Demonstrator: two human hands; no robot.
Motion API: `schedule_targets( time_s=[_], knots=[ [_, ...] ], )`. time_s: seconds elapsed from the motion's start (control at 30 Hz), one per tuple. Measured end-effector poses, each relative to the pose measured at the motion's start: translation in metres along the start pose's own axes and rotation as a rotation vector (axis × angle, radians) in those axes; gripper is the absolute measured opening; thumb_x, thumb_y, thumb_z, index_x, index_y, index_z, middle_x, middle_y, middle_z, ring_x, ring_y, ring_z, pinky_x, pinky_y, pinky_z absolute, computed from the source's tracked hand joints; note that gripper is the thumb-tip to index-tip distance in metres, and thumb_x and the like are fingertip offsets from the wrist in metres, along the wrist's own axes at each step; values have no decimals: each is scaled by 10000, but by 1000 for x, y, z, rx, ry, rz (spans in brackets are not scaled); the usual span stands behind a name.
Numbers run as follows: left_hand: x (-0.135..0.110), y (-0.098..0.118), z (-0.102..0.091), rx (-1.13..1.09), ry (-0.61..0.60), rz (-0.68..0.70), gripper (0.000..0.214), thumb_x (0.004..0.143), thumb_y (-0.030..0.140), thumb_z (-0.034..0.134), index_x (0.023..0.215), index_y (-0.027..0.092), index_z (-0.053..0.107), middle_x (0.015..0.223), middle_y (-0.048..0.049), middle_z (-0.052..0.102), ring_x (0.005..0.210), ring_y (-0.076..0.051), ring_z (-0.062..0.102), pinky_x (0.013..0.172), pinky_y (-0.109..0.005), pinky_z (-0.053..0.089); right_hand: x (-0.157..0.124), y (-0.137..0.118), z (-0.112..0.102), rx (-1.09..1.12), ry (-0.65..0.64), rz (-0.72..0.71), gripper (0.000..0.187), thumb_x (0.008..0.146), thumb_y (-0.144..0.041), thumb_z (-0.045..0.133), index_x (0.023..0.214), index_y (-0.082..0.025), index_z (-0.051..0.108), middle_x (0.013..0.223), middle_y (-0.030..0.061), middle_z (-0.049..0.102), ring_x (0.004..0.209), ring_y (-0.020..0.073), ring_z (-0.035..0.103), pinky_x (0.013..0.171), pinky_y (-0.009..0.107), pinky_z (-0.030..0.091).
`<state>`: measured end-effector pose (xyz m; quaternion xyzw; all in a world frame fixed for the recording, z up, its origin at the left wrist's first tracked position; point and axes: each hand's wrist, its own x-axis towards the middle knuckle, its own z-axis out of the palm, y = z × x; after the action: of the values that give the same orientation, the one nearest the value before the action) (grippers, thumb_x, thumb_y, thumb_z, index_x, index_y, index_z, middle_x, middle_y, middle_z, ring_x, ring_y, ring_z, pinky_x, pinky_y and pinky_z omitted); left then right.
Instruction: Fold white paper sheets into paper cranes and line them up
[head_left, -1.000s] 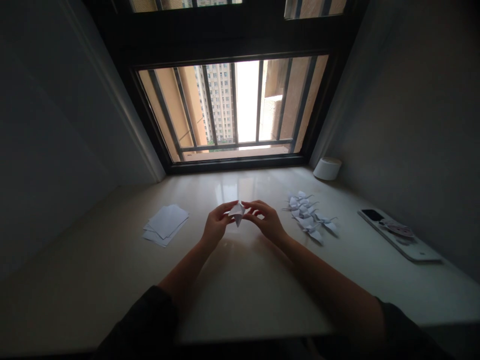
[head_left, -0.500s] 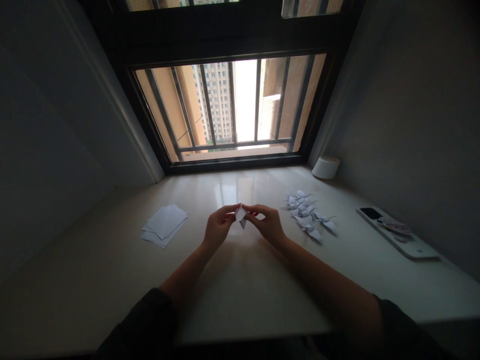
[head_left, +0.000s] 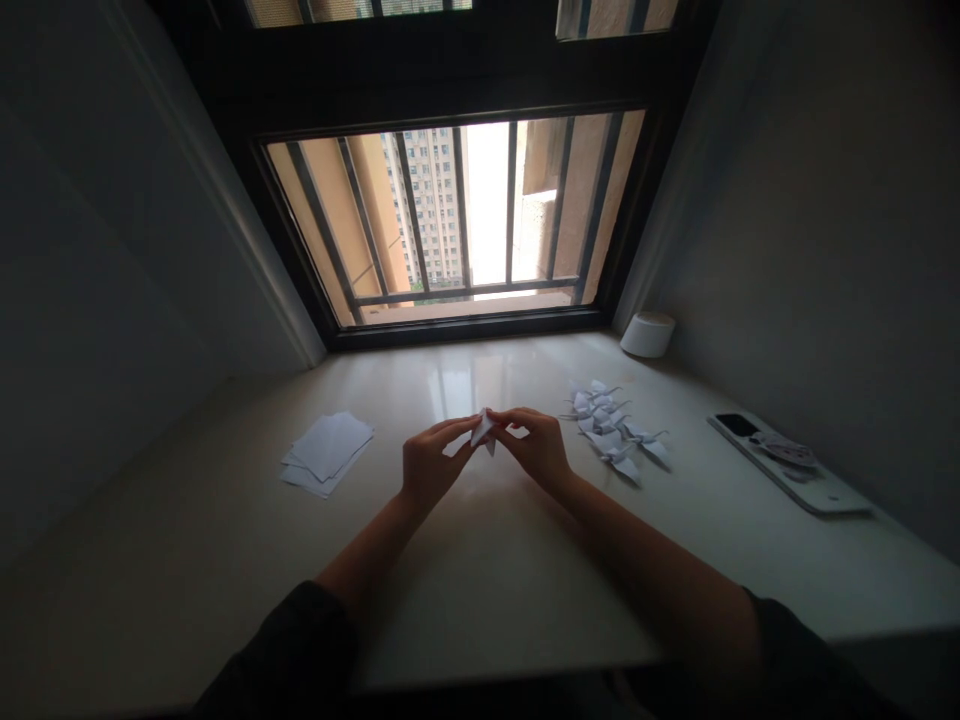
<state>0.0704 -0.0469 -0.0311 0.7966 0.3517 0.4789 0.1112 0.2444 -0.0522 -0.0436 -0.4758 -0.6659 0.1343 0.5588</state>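
A small piece of folded white paper (head_left: pixel 482 430) is held up between both hands, above the middle of the pale sill. My left hand (head_left: pixel 435 458) pinches it from the left with thumb and fingers. From the other side my right hand (head_left: pixel 534 440) grips its upper right edge between thumb and fingertips. One pointed flap hangs below the fingers. Just right of my right hand lies a cluster of folded paper cranes (head_left: pixel 611 430), several of them, with thin pointed ends. To the left rests a loose stack of white paper sheets (head_left: pixel 328 450).
A phone (head_left: pixel 787 465) with a round ornament on its back lies at the right by the wall. A white round-topped object (head_left: pixel 648 335) stands in the far right corner. Behind the sill (head_left: pixel 420 620) is a dark-framed window (head_left: pixel 480 330) with bars outside.
My left hand has shifted slightly left, its fingers straighter, and the folded paper's left part now tilts down toward its thumb. My right hand keeps its pinch. The view has moved slightly.
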Motion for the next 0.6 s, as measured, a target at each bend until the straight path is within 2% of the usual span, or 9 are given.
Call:
schedule_targets(
  time_s=[0.27,0.37,0.43,0.5,0.6],
  knots=[
    [-2,2,0,6,4,-20,257,792,234,604,1036,283,664,1035,-9,689,967,-194,643,849,-341,521,0,-2,1,31,7,44,172,737,-333,668,881,-260,726,741,15,706,618,150,597,605,283,479],
    [0,3,-1,-31,-11,-77,293,789,242,607,1075,291,645,1085,-13,670,1007,-201,624,885,-359,500,1,-2,0,71,21,54,188,731,-323,670,896,-249,721,734,16,702,622,149,601,600,279,476],
    [2,1,-1,-122,-19,-189,426,760,276,644,1180,288,577,1153,-32,638,1027,-214,614,897,-376,490,2,-4,0,116,33,63,212,739,-311,657,931,-240,710,765,22,701,645,151,607,598,275,475],
    [4,-2,1,-303,-68,-360,540,734,332,670,1246,251,520,1167,-70,628,1011,-229,621,879,-386,495,3,-6,0,168,39,74,257,748,-307,646,992,-235,684,803,27,699,672,153,611,614,279,478],
    [5,-5,5,-613,-227,-604,438,758,409,628,1116,157,617,1015,-111,686,934,-243,647,831,-388,505,3,-7,2,218,26,91,303,758,-310,633,1051,-234,645,810,26,687,694,155,608,650,295,482]
  ],
)
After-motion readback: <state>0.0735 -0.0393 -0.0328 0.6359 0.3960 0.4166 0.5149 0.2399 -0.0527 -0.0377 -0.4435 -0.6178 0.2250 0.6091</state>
